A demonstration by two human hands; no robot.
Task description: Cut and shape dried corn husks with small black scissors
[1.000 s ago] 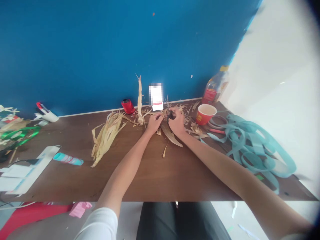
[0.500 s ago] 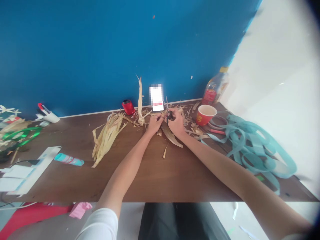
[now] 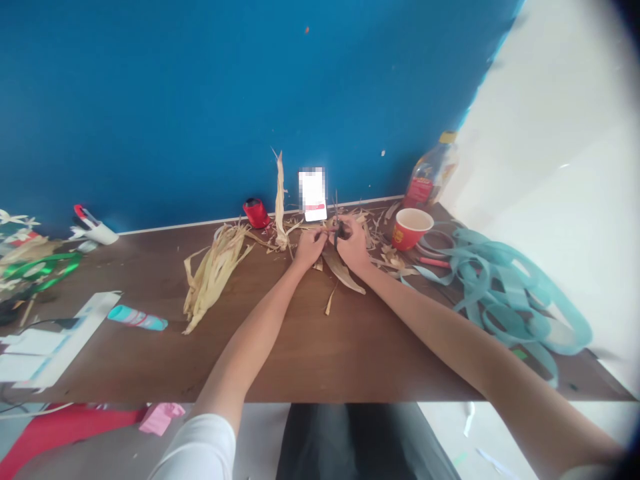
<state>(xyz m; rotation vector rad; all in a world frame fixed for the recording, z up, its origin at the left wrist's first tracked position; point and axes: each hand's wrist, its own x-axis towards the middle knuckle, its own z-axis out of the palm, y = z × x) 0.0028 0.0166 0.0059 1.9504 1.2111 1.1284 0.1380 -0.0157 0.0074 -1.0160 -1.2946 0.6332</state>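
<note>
Near the back of the brown table (image 3: 310, 347), my left hand (image 3: 309, 248) is closed, its fingertips pinching a dry corn husk piece (image 3: 344, 272). The brownish piece curves down between my hands toward the right forearm. My right hand (image 3: 353, 245) is wrapped round small dark-handled scissors (image 3: 340, 230), whose thin tip points up toward the wall. The two hands almost touch. A thin husk strip (image 3: 331, 300) lies just below them. Husk scraps (image 3: 373, 230) are scattered behind and beside the right hand. Just behind my hands a lit phone (image 3: 315, 195) stands upright.
Left of my hands are a husk bundle (image 3: 217, 273), a red can (image 3: 257, 213), an upright husk (image 3: 281, 200) and a blue tube (image 3: 137, 318). On the right are a red paper cup (image 3: 411, 230), a bottle (image 3: 430, 175) and tangled teal ribbon (image 3: 515, 293).
The scissors in my right hand have tilted slightly, and their tip shows a little higher. My left hand stays nearly in place.
</note>
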